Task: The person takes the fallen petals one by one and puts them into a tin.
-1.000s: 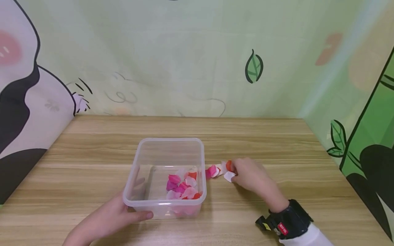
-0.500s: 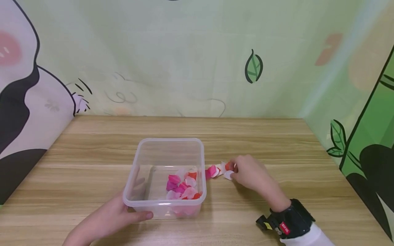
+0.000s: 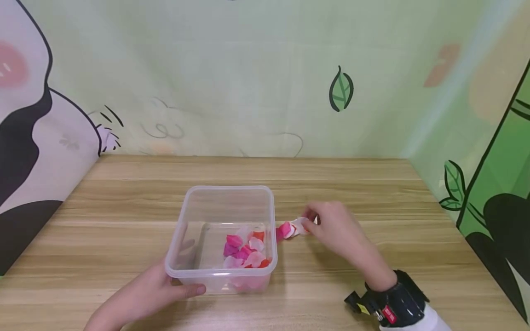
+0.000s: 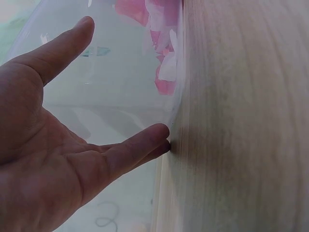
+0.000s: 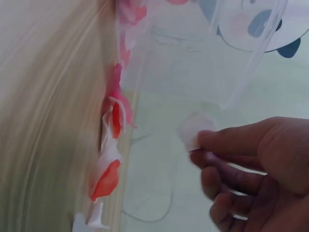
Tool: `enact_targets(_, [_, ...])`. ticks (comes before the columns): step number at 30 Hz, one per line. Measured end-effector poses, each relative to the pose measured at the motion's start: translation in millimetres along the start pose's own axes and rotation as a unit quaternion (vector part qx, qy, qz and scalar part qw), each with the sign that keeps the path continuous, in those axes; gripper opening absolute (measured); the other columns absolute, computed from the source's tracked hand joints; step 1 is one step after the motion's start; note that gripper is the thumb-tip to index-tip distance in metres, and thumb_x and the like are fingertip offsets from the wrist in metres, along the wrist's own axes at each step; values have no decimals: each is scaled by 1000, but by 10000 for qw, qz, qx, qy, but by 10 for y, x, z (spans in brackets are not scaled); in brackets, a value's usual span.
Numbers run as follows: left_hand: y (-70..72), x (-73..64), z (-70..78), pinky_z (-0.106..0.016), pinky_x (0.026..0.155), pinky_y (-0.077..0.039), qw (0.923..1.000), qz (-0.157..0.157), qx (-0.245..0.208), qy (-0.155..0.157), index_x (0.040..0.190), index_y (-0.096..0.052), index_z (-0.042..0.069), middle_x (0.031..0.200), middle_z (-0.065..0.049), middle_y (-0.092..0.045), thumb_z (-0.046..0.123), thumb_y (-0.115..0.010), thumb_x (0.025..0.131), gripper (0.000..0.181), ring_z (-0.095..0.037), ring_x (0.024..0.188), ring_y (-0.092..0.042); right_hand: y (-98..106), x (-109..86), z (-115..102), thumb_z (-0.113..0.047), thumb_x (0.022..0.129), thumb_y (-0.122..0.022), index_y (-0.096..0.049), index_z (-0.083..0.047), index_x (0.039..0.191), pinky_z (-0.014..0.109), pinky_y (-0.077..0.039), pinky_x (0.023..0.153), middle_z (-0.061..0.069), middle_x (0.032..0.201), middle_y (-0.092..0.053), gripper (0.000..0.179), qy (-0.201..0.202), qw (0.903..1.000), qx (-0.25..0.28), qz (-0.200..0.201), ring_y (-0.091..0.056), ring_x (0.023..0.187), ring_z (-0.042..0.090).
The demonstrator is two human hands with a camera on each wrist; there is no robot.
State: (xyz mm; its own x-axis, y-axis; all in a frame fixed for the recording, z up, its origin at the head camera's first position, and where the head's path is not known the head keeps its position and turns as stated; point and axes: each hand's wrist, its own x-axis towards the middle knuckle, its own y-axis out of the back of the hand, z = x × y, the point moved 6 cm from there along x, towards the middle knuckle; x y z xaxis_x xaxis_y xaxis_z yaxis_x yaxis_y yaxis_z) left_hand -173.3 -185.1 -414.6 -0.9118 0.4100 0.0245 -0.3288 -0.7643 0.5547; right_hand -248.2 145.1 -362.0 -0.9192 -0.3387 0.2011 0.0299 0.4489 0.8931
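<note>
My left hand (image 3: 145, 287) lies against the near left corner of a clear plastic box (image 3: 219, 273). Its thumb runs along the front wall and its fingers stretch along the left side; in the left wrist view the thumb and fingers are spread wide and fairly straight. Inside the box, pink, white and red petals (image 3: 244, 252) gather on the right. Between thumb and index finger, my right hand (image 5: 260, 164) pinches a pale white petal (image 5: 192, 128), raised off the table. Beneath it, a short row of loose petals (image 3: 285, 230) reaches from the box's right wall.
The wood-grain table (image 3: 352, 184) meets a printed cloth backdrop (image 3: 248, 92) at its far edge. More of that cloth, with panda and leaf drawings, rises on both sides. A black wrist strap with a small device (image 3: 393, 303) sits on the right wrist.
My right hand has lifted slightly and shifted a little left, picking up a white petal from the right end of the row. The left hand and the box have stayed in place.
</note>
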Motion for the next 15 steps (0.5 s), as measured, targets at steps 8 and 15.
enact_targets(8, [1,-6,10,-29,89,-53,9999,72,-107,-105,166,3,29,153,-31,-40,33,-88,83,123,-39,125,-56,186,-80,-260,-9,90,-79,-75,-11,92,26,-48,59,-7,79,-68,6,934,9883,341,1154,-58,69,6])
enact_targets(15, [-5,6,-3,-31,88,-53,9999,79,-2,-63,165,5,36,153,-31,-40,37,-88,83,124,-39,124,-57,260,-185,-499,-2,85,-82,-75,-7,95,25,-50,60,-1,86,-71,13,1847,9637,607,1829,-61,72,10])
